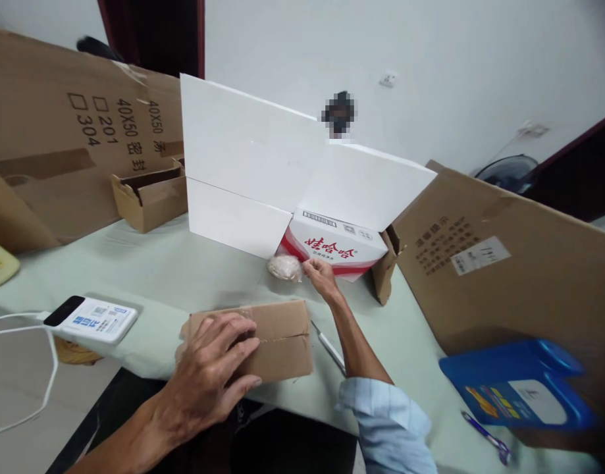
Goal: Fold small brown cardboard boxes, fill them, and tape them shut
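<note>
My left hand (216, 362) lies across the left end of a small closed cardboard box (282, 349), fingers bent over its top and thumb along the near side. Beyond it, my right hand (319, 273) reaches forward with thumb and fingers pinched at the right edge of a crumpled clear plastic bundle (284, 268). What the bundle contains is hard to make out. Just behind that hand sits a white and red printed carton (336, 243). Between the small box and my right forearm lies a slim silver-white cutter or pen-like tool (330, 349).
White panels (253, 145) stand behind the carton. Large cardboard sheets (50, 131) wall the left and right sides. An open narrow box (157, 197) stands back left. A white power bank (97, 319) with cables lies left; a blue bottle (519, 385) and purple-white pen (486, 434) lie right.
</note>
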`<state>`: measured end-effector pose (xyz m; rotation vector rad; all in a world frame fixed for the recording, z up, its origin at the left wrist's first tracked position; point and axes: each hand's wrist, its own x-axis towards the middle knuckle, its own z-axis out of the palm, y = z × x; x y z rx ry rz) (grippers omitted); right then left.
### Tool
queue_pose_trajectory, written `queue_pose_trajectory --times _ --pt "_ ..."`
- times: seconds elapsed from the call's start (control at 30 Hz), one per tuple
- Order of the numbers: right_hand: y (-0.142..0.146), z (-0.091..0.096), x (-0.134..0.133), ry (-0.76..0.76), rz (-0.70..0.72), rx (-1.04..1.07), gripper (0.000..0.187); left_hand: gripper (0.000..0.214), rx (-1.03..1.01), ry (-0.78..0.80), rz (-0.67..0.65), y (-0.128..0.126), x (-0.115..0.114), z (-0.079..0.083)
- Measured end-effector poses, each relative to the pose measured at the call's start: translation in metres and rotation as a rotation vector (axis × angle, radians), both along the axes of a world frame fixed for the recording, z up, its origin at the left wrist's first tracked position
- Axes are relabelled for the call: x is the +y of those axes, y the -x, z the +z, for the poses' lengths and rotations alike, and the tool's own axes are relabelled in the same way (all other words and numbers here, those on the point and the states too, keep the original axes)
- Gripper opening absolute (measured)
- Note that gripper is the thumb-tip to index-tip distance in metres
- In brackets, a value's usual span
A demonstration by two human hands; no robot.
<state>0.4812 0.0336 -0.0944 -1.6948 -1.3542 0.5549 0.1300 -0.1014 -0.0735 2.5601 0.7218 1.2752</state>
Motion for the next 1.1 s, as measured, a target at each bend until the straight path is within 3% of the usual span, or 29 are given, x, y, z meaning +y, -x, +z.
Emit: queue_pose_trajectory --times 0.13,0.3,0.5,0.77,1.1 --pt "-0.011 -0.032 0.025 0.106 -0.069 -0.053 0.031 0.026 0.004 0.0 -0.021 0.0 0.004 -0.004" --pt "-0.017 -0.045 0.035 0.165 -0.135 -0.121 0.032 0.028 -0.005 0.036 -0.016 0.001 0.005 -0.007" --pt "-0.008 -0.036 0.035 0.213 -0.204 -0.22 0.047 0.026 -0.013 0.03 -0.017 0.0 0.006 -0.006" --pt "0.012 -0.016 0.029 0.355 -0.266 -0.312 0.05 0.025 -0.002 0.012 -0.032 0.001 0.007 0.0" --pt "0.037 -0.008 0.033 0.41 -0.317 -0.344 0.068 0.05 0.104 -0.069 -0.003 0.015 -0.001 0.015"
